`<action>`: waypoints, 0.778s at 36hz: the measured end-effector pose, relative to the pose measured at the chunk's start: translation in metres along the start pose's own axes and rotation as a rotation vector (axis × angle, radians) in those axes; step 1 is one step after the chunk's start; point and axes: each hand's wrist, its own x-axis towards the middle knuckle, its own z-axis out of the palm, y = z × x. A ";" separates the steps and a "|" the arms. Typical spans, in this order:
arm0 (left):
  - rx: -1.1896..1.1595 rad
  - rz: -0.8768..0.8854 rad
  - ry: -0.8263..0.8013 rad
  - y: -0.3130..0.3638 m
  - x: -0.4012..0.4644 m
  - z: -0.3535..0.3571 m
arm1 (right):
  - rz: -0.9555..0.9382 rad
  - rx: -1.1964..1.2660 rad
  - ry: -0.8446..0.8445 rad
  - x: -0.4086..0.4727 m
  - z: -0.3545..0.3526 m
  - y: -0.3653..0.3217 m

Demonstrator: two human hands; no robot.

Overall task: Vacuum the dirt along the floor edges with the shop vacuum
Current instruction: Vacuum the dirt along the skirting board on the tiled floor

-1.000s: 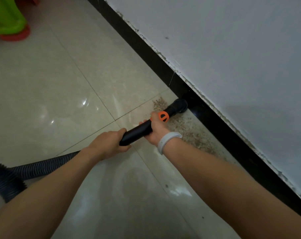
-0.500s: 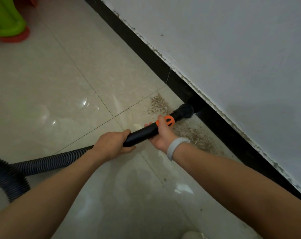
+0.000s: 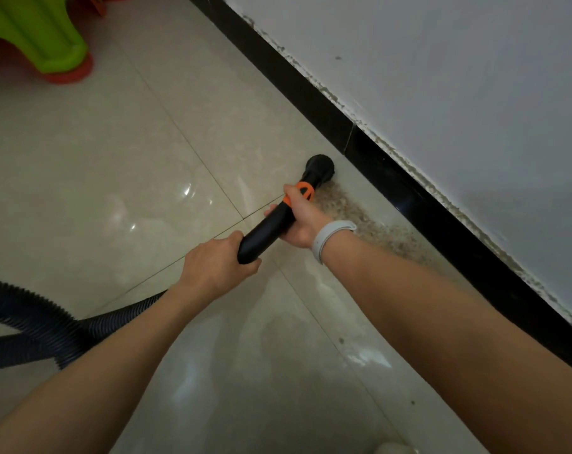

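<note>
So, counting it up: one black vacuum wand (image 3: 271, 224), one ribbed hose (image 3: 48, 326), two hands on it. The wand's long axis runs diagonally from lower left to upper right, and its round nozzle (image 3: 320, 167) points toward the black baseboard (image 3: 370, 152), sitting down at the tile floor (image 3: 114, 158) near it but not touching as far as I can tell. The left hand (image 3: 214, 268) has its grip curled around the rear end of the wand where the hose joins. The right hand (image 3: 306, 221) wraps the wand further up, thumb by the orange collar (image 3: 303, 191), with one white wristband (image 3: 330, 239) on that wrist. One patch of brownish dirt (image 3: 370, 227) lies along the floor edge, just right of the nozzle and trailing along the baseboard. The hose loops off to the left. One green and red plastic thing (image 3: 39, 34) sits top left, well apart.
</note>
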 end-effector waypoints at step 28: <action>-0.422 -0.316 -0.158 -0.074 -0.086 0.020 | 0.059 -0.247 -0.057 -0.017 0.062 0.111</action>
